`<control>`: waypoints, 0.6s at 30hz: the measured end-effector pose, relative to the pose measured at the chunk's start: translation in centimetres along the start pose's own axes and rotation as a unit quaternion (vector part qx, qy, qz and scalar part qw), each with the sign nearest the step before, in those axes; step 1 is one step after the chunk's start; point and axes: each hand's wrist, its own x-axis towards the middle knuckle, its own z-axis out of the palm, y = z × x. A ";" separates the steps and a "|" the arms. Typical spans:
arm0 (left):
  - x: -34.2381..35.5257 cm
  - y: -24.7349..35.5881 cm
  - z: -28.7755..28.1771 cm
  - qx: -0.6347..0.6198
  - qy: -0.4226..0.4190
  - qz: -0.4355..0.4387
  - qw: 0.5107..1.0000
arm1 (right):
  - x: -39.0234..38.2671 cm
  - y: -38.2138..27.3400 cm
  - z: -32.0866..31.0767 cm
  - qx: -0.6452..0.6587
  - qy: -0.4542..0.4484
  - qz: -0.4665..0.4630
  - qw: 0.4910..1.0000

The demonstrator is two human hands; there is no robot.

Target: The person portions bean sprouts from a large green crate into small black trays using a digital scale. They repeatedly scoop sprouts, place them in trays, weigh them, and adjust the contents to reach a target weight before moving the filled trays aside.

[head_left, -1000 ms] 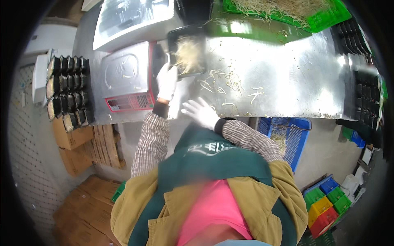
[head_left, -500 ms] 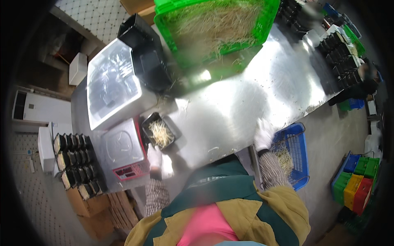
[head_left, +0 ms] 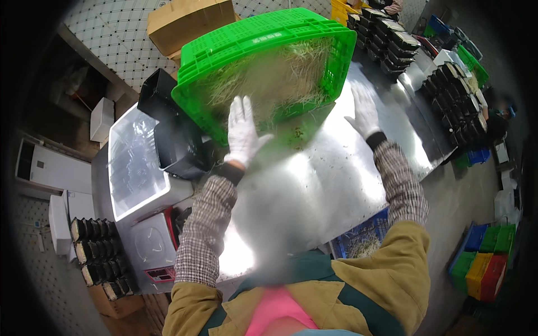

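A large green plastic crate (head_left: 260, 42) lies tipped on the metal table, its mouth toward me and pale, thin sprouts (head_left: 305, 64) inside. My left hand (head_left: 242, 134), white-gloved, is held up at the left part of the crate's mouth, fingers stretched and thumb apart. Whether it touches the sprouts, I cannot tell. Just right of the crate, over the table, is my right hand (head_left: 365, 111), also gloved, with straight fingers and nothing in it. My left sleeve mostly covers the small black tray beside the scale (head_left: 151, 241).
At the left stand a white tub (head_left: 137, 162) with clear plastic inside and black containers (head_left: 174, 140). A blue basket (head_left: 381, 221) with loose sprouts is below the table's front edge. Stacked black trays (head_left: 454, 95) fill the right end. A cardboard box (head_left: 193, 25) stands behind the crate.
Both hands have moved up and forward: the left from the small black tray, the right from the blue basket. Both are now at the green crate. The view has shifted too.
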 end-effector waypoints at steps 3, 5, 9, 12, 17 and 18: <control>8.7 2.4 1.9 0.040 -0.049 -0.008 0.998 | 12.8 1.0 1.2 -0.079 -0.014 -0.100 0.992; 13.3 2.4 3.3 0.062 -0.110 -0.043 0.991 | 19.9 -0.6 1.4 -0.110 -0.129 -0.096 0.981; 21.6 3.4 3.8 0.041 -0.300 -0.087 0.949 | 28.5 1.6 4.2 -0.149 -0.251 -0.116 0.949; 24.0 -1.6 9.7 -0.061 -0.132 0.032 0.989 | 30.4 3.8 7.0 -0.140 -0.274 -0.111 0.945; 25.7 -5.1 13.0 -0.076 -0.186 0.018 0.979 | 29.9 6.2 12.6 -0.071 -0.255 -0.111 0.958; 25.3 -4.9 12.2 -0.077 -0.223 -0.012 0.972 | 29.1 5.8 13.8 -0.050 -0.236 -0.124 0.963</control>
